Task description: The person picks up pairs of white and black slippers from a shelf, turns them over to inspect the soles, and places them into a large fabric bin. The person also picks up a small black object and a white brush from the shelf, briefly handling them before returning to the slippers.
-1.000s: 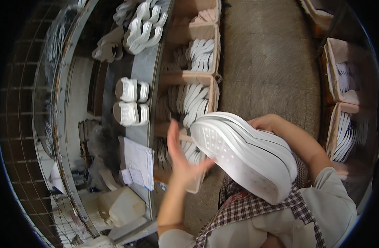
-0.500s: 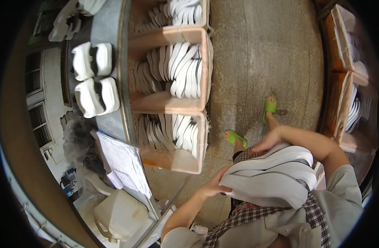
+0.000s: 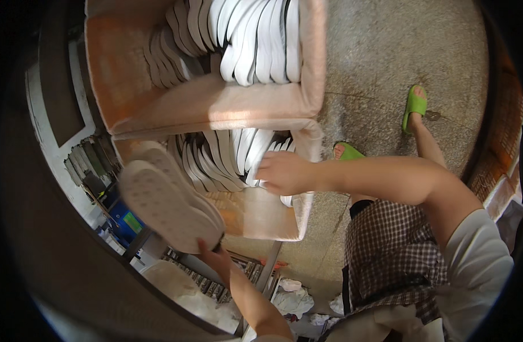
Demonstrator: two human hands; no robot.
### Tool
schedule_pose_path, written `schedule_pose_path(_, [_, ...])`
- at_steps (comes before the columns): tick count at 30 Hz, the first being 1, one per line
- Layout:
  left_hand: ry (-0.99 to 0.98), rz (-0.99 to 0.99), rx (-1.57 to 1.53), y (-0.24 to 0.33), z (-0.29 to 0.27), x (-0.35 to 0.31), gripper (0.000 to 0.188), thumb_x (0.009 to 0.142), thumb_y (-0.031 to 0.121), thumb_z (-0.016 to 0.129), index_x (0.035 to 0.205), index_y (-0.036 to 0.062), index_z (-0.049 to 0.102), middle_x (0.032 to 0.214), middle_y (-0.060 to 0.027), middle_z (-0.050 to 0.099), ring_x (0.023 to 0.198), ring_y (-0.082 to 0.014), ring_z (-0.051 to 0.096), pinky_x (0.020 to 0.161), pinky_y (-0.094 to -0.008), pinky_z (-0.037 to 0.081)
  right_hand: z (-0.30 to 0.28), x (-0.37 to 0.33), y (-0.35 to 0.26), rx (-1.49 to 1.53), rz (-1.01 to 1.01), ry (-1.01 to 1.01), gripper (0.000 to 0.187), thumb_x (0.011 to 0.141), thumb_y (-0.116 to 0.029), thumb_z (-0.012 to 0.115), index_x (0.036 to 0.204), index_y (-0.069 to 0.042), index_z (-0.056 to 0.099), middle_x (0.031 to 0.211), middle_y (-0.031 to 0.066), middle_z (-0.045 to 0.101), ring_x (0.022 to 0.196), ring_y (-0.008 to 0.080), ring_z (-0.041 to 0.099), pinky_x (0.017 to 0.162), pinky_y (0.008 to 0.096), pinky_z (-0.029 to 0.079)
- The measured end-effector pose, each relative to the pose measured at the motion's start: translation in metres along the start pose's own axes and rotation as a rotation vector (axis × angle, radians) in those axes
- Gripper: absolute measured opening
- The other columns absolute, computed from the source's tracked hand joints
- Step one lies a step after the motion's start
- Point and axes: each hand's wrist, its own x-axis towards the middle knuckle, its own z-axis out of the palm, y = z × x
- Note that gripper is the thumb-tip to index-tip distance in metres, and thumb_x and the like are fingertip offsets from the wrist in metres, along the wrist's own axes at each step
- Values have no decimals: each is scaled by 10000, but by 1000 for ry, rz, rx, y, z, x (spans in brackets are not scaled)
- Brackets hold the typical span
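Note:
My left hand (image 3: 215,257) grips the heel end of a stack of white shoe soles (image 3: 167,199), held over the left part of the near cardboard box (image 3: 261,219). The near box holds several white soles (image 3: 227,157) standing on edge. My right hand (image 3: 284,172) reaches into the right side of this box, fingers resting on the soles there; whether it grips one I cannot tell. A second cardboard box (image 3: 216,102) behind it is packed with more white soles (image 3: 256,40).
Grey concrete floor (image 3: 387,62) lies to the right, with my feet in green sandals (image 3: 414,105). More boxes (image 3: 501,165) stand at the far right. Clutter, a white container (image 3: 176,282) and crumpled white rags (image 3: 293,296) sit below the near box.
The view has swung down closer to the boxes. The stack of soles moved from my lap to the left, into my left hand alone. My right hand left it and reached into the near box.

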Motion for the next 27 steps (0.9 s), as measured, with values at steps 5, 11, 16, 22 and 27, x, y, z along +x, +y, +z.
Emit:
schedule_pose_path(5, [-72,107,-151,-42,16,91,719,797,262,657,1390,83,291,1339,-158,385,1196,-330,413,1004,-455,356,134,130,57,-217,16,-42,527,779,-267,618,1222,-20,475,1255,136,501,1153,285,480,953,381,412])
schedule_pose_path(11, [-102,143,-88,-70,6,173,720,802,294,669,1377,62,303,1336,-159,393,1231,-330,390,1011,-493,339,203,231,96,-137,68,-135,756,834,-345,604,1429,-71,226,1475,135,239,1332,291,294,1064,406,311])
schedule_pose_path(16, [-163,188,-104,-84,-8,240,773,786,274,700,1392,77,263,1359,-149,360,1241,-322,368,1013,-488,342,221,272,114,-232,245,-235,757,804,-487,595,1408,-131,312,1418,124,349,1268,316,390,1014,428,371])
schedule_pose_path(22, [-237,397,271,-102,8,281,782,768,158,729,1378,68,249,1339,-136,360,1203,-290,381,1005,-434,355,197,250,120,-242,128,-484,694,760,-584,587,1244,-90,525,1192,136,564,1101,323,536,900,418,451])
schedule_pose_path(27, [-100,829,652,-133,41,301,694,806,155,704,1347,40,284,1284,-150,399,1175,-292,404,988,-405,366,188,226,122,-352,-12,-430,642,764,-573,586,1102,-27,585,972,136,606,981,309,569,821,408,474])
